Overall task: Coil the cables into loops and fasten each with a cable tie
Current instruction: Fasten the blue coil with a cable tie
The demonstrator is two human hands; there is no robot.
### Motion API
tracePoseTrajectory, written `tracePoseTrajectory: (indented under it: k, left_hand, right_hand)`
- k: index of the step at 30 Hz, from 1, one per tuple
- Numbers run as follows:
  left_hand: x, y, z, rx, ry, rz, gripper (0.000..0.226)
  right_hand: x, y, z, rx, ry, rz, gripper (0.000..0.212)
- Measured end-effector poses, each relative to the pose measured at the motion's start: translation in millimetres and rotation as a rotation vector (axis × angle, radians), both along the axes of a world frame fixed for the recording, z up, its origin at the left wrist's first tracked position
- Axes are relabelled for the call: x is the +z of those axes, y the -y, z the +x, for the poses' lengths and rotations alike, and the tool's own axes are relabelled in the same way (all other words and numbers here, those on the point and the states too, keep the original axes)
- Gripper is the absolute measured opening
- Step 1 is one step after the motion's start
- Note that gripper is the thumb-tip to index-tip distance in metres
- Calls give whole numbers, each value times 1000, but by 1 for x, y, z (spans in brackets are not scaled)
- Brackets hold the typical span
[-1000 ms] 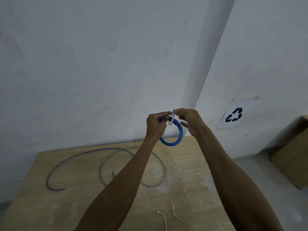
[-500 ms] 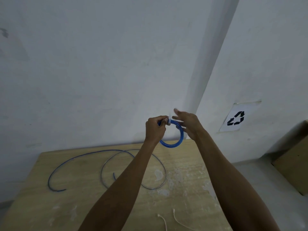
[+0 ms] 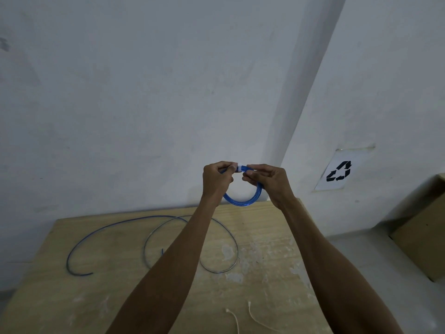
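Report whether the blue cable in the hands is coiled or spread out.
Coiled: the blue cable forms a stacked ring with a white tie around its top.

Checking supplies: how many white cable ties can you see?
3 cable ties: one wrapped round the blue coil, two loose on the table near its front edge. More may lie out of frame.

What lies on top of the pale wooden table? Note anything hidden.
A thin blue cable lies in loose curves on the pale wooden table, two white cable ties nearer the camera. The left forearm covers part of the curves.
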State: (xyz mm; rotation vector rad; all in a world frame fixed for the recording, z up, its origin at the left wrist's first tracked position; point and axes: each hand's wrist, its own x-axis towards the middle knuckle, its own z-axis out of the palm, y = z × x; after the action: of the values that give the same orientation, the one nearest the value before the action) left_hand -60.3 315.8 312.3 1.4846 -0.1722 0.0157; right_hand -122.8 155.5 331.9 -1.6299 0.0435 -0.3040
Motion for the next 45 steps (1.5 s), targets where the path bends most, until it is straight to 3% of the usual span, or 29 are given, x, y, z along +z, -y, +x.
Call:
tracePoseTrajectory:
  k: [4, 12, 24, 33, 38, 45]
  left_hand:
    - [1, 0, 0, 6, -4, -23, 14]
    - [-1, -7, 0, -76, 6, 2, 17]
    - [3, -14, -1, -115, 95, 61, 22]
    - [6, -21, 2, -220, 8, 44, 26]
    - [3, -19, 1, -159, -29, -61, 24]
    - [8, -9, -5, -118, 8, -97, 27]
  right_hand:
    - [-4, -4, -1, 5, 18, 123, 21]
    - [-2, -6, 2, -27, 99, -148, 19]
    - [-2, -3, 5, -30, 110, -195, 20]
    - [-3, 1, 2, -20, 91, -248, 23]
    - [0, -2, 7, -56, 76, -260, 17]
    - [22, -24, 27, -175, -112, -30, 36]
